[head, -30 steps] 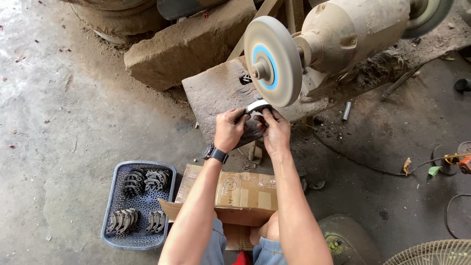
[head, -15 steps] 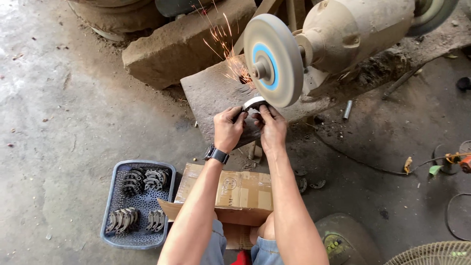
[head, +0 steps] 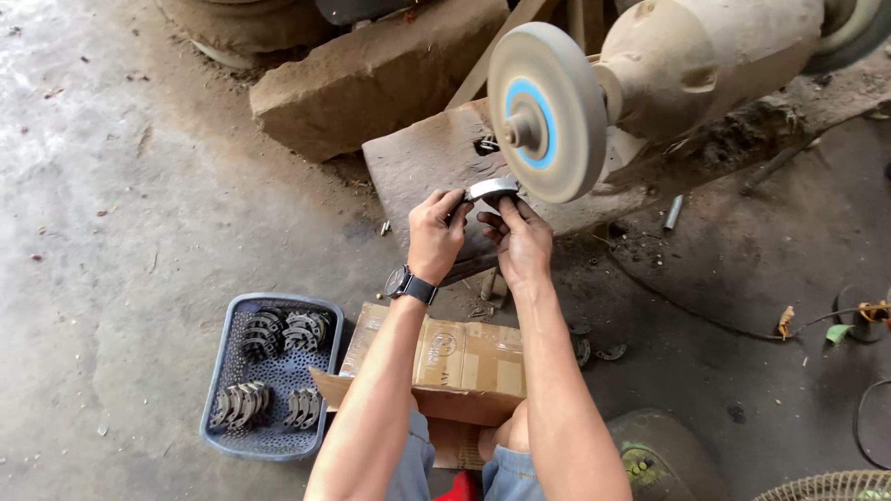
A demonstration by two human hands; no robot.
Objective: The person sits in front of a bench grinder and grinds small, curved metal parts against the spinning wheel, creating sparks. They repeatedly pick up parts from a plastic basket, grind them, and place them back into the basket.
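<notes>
Dusty concrete floor (head: pixel 121 213) all round, with the whole rig sitting low on it, so the person works crouched over a cardboard box (head: pixel 455 357).

Both hands are pinched closed on one small curved metal piece (head: pixel 492 189), grey with a shiny edge. The left hand (head: pixel 434 234) has thumb and fingers clamped on its left end, and the right hand (head: pixel 522 237) cups it from below and the right. It sits just under the lower edge of the wheel (head: pixel 548 111), very close; I can't tell if it's actually touching, and there are no sparks showing.

If you ask me, the trick is a firm two-handed hold like that, fingertips kept behind the piece and away from the wheel face. Feed it in lightly and roll it along its curve so the edge comes out even. Wrists braced, no jabbing. That watch (head: pixel 412 284) strap is well back from the wheel, which is good.

Going outward: the motor (head: pixel 715 56) sits behind the wheel on a rough block (head: pixel 427 167). A blue basket (head: pixel 221 371) holding rows of similar curved pieces (head: pixel 269 334) sits by the left elbow, within easy reach. A few loose ones lie on the floor near the right knee.
</notes>
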